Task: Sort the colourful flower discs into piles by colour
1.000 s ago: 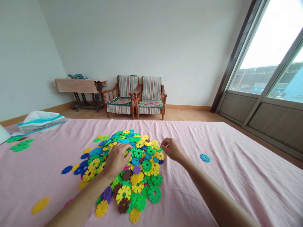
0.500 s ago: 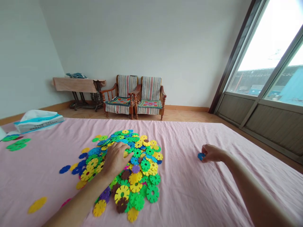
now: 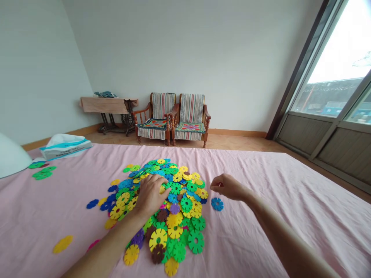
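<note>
On the near side of both hands' fingers, a yellow disc (image 3: 171, 267) edges the pile of notched discs (image 3: 174, 219). Most overlap. By look: thin plastic, light, stiff, smooth enough to slide over one another, hardly fragile; notches could snag on a neighbour. Where they overlap, you would do best to take one by a raised rim; a deep pinch may bring up two.

Just nearer than your right fingers, a blue disc (image 3: 213, 205) lies flat on the pink cloth (image 3: 237, 247), just beside the pile, cloth showing between. Suggested hold: thumb and index on opposite rims, or one fingertip on the face to drag it. Soft, wrinkled cloth should give enough to let you get under the edge.

Your right hand (image 3: 227, 187): fingers curled, narrow, nothing seen between them; whether the tips meet, cannot tell. Your left hand (image 3: 150, 195): over the middle of the pile, thumb set well apart from the index, discs visible in the gap. Contact under the palm is hidden.

Beyond the left fingers, off to their left, green discs (image 3: 43, 175) lie near a tissue box (image 3: 68, 147). Farthest, past the cloth's edge: two wooden chairs (image 3: 189, 110).
</note>
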### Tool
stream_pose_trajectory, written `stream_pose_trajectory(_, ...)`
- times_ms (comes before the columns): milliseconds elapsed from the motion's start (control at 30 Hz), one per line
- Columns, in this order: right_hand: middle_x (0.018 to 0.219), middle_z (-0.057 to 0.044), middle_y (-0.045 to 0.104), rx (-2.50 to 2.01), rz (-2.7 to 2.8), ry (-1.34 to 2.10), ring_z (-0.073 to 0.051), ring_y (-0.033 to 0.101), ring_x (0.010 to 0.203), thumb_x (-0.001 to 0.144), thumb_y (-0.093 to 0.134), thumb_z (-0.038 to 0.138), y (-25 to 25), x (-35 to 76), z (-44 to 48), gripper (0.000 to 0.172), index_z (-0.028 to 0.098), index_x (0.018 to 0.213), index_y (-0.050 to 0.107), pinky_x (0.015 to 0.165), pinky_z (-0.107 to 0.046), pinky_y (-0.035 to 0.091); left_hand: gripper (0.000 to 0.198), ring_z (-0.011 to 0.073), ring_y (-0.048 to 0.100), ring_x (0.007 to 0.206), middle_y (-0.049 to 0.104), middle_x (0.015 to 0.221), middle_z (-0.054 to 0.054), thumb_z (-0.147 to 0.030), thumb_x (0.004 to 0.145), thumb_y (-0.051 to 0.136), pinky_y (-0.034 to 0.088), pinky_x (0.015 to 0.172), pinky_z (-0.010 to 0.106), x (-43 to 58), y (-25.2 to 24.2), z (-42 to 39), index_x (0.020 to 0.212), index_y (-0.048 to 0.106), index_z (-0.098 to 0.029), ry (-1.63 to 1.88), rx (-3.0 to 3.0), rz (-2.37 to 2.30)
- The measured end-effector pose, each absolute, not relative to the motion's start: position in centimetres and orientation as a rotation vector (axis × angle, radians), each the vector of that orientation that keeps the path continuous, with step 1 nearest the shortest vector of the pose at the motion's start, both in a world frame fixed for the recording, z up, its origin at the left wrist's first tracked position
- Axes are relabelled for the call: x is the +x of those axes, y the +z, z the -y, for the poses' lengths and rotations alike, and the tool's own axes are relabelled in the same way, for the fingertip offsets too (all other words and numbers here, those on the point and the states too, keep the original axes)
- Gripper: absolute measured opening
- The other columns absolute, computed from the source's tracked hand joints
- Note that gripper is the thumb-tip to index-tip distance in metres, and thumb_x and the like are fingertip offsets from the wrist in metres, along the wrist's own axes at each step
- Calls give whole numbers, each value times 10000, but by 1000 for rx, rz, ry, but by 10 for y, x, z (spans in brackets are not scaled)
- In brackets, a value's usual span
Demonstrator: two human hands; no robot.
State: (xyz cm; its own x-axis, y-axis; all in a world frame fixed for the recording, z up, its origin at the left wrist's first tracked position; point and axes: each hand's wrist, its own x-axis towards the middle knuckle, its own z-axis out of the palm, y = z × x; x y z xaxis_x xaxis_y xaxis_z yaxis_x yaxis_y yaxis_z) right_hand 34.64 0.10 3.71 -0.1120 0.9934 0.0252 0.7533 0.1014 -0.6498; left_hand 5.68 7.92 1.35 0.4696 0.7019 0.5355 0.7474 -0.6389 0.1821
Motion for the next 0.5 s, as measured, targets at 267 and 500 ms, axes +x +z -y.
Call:
stream_pose_trajectory(267,921,-42,641,-1736,2008,450,-151,586,773,607,707,149,26,305,-41,305,179,909,677,673,-234,422,105,254,566,939,658,904,39,-265,768,666,409,826,389,58,15,-75,864,660,-224,-880,-2634,1321)
stream_pose_trajectory(500,939,-99,613,-1887,1805,334,-208,587,861,692,637,150,8,317,-81,295,138,985,673,789,-311,415,117,250,561,936,650,913,37,-270,764,670,408,835,396,57,14,-75,873,657,-229,-892,-2633,1319)
